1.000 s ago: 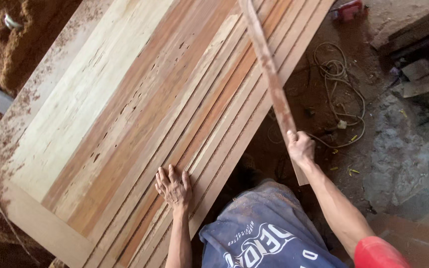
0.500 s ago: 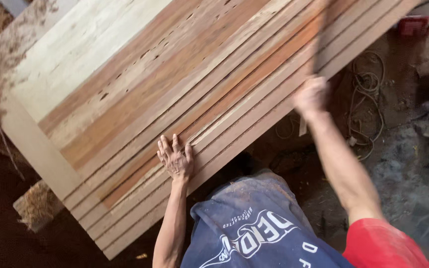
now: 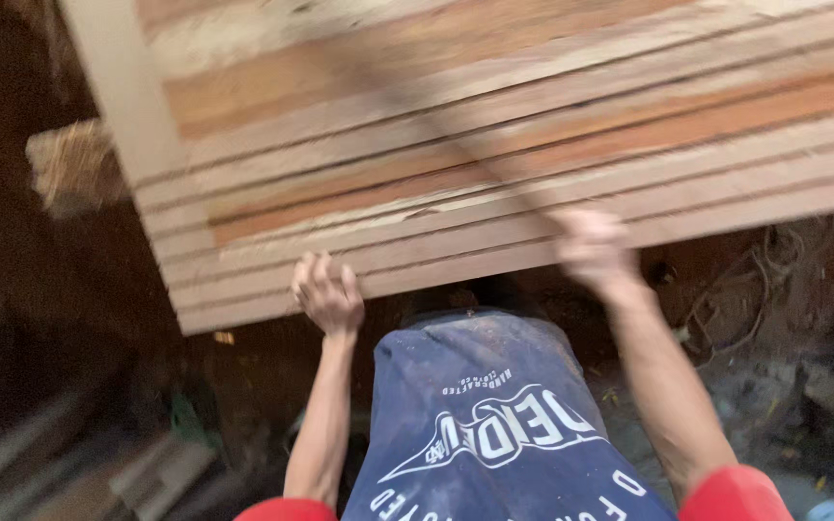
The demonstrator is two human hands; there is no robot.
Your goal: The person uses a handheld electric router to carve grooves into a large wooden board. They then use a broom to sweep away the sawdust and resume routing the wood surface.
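Dim workshop, striped plank panel (image 3: 494, 145), blurred strip (image 3: 475, 154)

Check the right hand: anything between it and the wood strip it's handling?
Nothing visible. The right hand seems already closed on the blurred wood strip, which angles over the slatted panel. The left hand presses the panel's near edge, clear of the strip.

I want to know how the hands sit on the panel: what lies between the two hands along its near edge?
In the head view, only the near edge boards of the wooden panel lie between the left hand and the blurred right hand; nothing else rests there.
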